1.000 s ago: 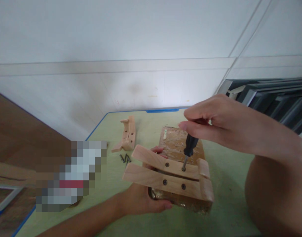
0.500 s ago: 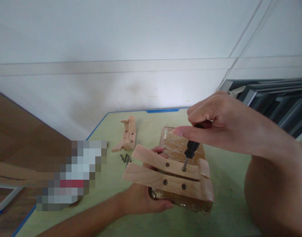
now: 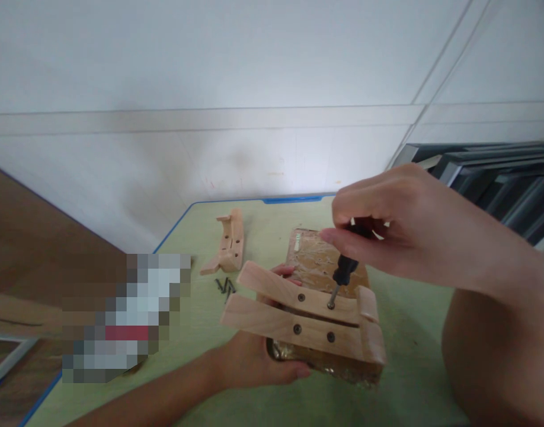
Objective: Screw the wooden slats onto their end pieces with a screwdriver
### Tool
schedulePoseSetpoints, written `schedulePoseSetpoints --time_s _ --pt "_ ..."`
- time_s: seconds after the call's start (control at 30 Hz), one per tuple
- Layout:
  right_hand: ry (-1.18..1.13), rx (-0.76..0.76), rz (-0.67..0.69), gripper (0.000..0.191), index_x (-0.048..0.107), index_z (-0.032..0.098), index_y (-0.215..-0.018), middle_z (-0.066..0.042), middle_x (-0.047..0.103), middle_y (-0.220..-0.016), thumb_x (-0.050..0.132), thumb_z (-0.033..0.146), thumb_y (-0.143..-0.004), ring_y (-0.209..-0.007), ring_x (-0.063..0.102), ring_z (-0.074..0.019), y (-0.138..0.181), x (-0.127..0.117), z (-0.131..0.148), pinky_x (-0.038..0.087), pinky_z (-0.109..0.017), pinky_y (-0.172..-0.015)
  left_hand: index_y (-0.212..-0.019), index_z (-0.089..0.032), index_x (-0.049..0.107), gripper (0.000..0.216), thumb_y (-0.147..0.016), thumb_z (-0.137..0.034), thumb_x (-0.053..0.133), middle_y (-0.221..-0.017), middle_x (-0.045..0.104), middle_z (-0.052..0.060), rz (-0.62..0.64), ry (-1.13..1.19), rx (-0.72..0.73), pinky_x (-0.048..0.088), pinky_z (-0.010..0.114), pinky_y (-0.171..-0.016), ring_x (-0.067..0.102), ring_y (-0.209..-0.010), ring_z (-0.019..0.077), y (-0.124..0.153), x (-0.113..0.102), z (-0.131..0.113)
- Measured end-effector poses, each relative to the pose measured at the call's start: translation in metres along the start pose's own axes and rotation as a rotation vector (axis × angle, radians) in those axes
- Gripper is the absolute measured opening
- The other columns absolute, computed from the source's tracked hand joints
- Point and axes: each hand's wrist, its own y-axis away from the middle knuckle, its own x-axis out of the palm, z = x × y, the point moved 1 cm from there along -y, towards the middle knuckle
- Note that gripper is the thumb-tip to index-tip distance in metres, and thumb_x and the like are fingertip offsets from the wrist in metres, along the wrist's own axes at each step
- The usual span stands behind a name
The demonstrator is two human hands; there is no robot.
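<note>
My right hand (image 3: 378,219) is closed round the black handle of a screwdriver (image 3: 344,270). Its tip sits on a screw (image 3: 330,306) in the pale, curved wooden piece (image 3: 267,323), which has two slats with a gap between them and a raised end on the right. Several screw heads show in the slats. Beneath it lies a brown block wrapped in clear plastic (image 3: 329,261). My left hand (image 3: 258,362) grips the block and the wooden piece from the left, thumb at the front and fingertips showing behind; part of it is hidden under the wood.
Several loose dark screws (image 3: 226,286) lie left of the wooden piece. Behind them stands a second, similar wooden piece (image 3: 231,243). A pixelated item (image 3: 143,314) lies at the table's left edge. Dark framed panels (image 3: 489,184) lean at the right, and a white wall (image 3: 236,154) closes off the back.
My right hand has turned slightly about the screwdriver handle, its thumb shifting a little to the right. The screwdriver tip stays on the same screw, and my left hand holds its place.
</note>
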Motion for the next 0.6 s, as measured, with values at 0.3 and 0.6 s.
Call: schedulePoseSetpoints --time_s 0.3,0.6 --pt "-0.285 -0.12 0.117 0.016 0.062 0.017 -0.086 0.001 0.061 -0.074 0.05 0.028 -0.087 -0.062 0.052 -0.0071 0.002 -0.005 -0.003 0.038 -0.022 -0.054 -0.132 -0.025 0.018 0.095 -0.058 -0.04 0.075 -0.143 0.014 0.012 0.033 -0.034 -0.015 0.028 0.051 -0.107 0.024 -0.131 0.0365 -0.001 -0.006 0.0" --pt "-0.364 -0.208 0.216 0.029 0.057 0.017 -0.113 -0.002 0.063 -0.111 0.038 0.015 -0.091 -0.095 0.061 -0.0076 0.013 -0.013 -0.015 0.049 -0.013 -0.076 -0.13 -0.024 0.024 0.088 -0.06 -0.046 0.072 -0.144 0.014 0.011 0.012 -0.092 0.037 0.024 0.053 -0.109 0.015 -0.135 0.0365 -0.001 -0.007 0.007"
